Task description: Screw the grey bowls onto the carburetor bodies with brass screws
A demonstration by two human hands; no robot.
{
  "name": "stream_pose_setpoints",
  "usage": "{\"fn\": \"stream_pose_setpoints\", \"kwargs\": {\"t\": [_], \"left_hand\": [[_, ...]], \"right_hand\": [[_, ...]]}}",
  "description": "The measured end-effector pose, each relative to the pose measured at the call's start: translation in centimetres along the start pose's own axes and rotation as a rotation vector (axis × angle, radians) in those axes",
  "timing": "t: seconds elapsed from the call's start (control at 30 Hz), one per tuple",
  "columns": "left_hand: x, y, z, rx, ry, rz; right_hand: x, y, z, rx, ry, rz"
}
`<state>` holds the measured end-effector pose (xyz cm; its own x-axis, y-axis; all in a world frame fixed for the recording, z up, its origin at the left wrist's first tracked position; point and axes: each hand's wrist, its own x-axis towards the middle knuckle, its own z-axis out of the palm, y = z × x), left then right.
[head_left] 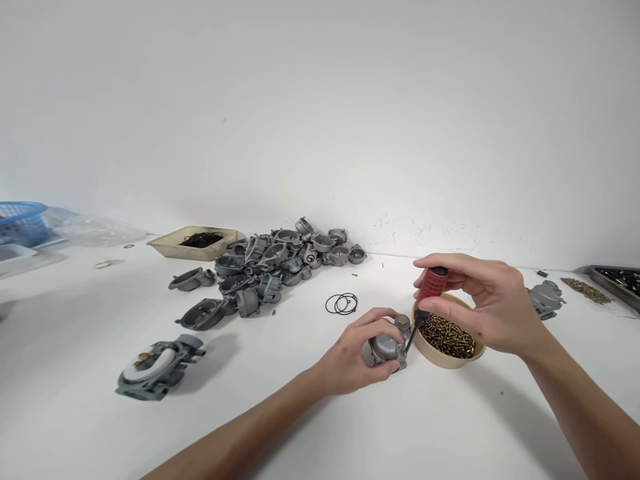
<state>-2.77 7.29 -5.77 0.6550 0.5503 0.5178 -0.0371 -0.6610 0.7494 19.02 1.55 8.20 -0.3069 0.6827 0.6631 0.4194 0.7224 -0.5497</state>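
My left hand [353, 353] is wrapped round a grey metal carburetor [387, 348] and holds it on the white table. In my right hand [480, 303] is a screwdriver [433, 285] with a red and black handle, gripped between thumb and fingers. Its shaft slants down to the left, and the tip meets the right edge of the carburetor, where a small brass-coloured screw seems to sit. Just behind and right of the tip stands a round tan bowl [443, 360] full of brass-coloured screws [450, 335].
A heap of grey float bowls [275, 257] lies left of centre. Black O-rings [342, 304] rest before me; more fill a cream tray [165, 249]. An opened carburetor [159, 367] sits at left, another carburetor [546, 298] at right, near loose screws [585, 291] and a dark tray [617, 283].
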Motion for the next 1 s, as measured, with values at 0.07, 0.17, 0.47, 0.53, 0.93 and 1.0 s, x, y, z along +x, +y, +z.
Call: {"fn": "stream_pose_setpoints", "kwargs": {"t": [0.07,0.17,0.47,0.53,0.93,1.0], "left_hand": [[0.0,0.0,0.0,-0.012,-0.003,-0.003],[0.1,0.1,0.0,-0.023,-0.01,-0.009],[0.2,0.1,-0.2,-0.026,-0.021,0.006],[0.2,0.2,-0.3,-0.037,-0.034,0.01],[-0.1,0.2,0.1,-0.009,-0.074,-0.026],[-0.3,-0.2,0.1,-0.002,-0.072,-0.05]], "right_hand": [[0.0,0.0,-0.1,-0.003,0.0,-0.003],[-0.1,0.1,-0.1,0.0,0.001,-0.006],[-0.1,0.4,0.3,-0.002,-0.008,-0.006],[-0.2,0.4,0.2,0.01,-0.013,-0.008],[0.2,0.0,0.6,0.009,-0.114,-0.297],[0.1,-0.1,0.6,0.042,-0.151,-0.275]]}}
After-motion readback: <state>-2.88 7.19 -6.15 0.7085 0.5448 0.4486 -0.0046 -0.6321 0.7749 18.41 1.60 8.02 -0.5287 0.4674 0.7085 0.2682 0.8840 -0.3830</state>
